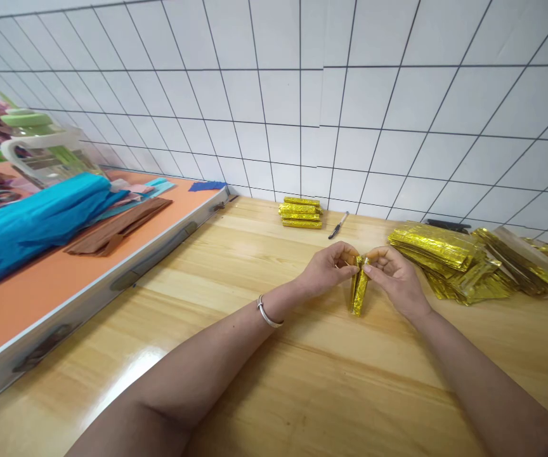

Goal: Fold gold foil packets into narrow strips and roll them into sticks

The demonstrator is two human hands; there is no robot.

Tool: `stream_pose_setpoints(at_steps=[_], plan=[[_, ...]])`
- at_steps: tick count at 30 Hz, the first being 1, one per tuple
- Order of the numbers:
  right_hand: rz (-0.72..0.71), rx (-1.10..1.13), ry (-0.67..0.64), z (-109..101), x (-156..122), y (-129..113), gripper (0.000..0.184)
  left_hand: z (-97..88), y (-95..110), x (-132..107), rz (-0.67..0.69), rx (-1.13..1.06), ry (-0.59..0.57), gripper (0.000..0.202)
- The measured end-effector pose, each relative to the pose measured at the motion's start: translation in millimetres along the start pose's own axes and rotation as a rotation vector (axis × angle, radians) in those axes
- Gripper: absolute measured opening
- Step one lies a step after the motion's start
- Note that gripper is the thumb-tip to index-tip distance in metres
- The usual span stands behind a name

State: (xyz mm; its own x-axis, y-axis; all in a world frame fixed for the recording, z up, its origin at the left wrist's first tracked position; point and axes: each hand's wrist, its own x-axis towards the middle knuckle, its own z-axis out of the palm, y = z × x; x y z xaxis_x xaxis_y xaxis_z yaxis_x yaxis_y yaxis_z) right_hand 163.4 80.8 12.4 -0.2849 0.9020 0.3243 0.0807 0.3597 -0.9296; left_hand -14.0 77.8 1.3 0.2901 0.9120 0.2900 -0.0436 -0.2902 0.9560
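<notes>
Gleaming wooden table (264, 381), white tiled wall (350, 95), orange board (40, 285) alongside

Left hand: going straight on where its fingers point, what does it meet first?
The left hand already pinches the gold foil piece; directly beyond it, probably the right hand.

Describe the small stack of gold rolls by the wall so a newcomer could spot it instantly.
On the wooden table, look along the far edge where it meets the white tiled wall. The stack of gold rolls sits there, just left of a black pen. Unlike the loose heap of gold sheets at right, it is tidy, compact rolls piled together.
</notes>
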Motion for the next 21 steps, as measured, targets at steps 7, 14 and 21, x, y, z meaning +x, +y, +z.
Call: stream_pose_setpoints(at_steps=[7,14,21], plan=[[0.060,0.098,-0.041,0,1,-2,0.022,5.6,2,-2,-0.017,0.108,0.079,0.021],[0.086,0.076,-0.023,-1,3,-3,0.022,9.7,7,-4,-0.010,0.155,0.088,0.018],[0.098,-0.033,-0.005,-4,5,-2,0.021,13.1,11,-7,-0.026,0.214,0.091,0.019]])
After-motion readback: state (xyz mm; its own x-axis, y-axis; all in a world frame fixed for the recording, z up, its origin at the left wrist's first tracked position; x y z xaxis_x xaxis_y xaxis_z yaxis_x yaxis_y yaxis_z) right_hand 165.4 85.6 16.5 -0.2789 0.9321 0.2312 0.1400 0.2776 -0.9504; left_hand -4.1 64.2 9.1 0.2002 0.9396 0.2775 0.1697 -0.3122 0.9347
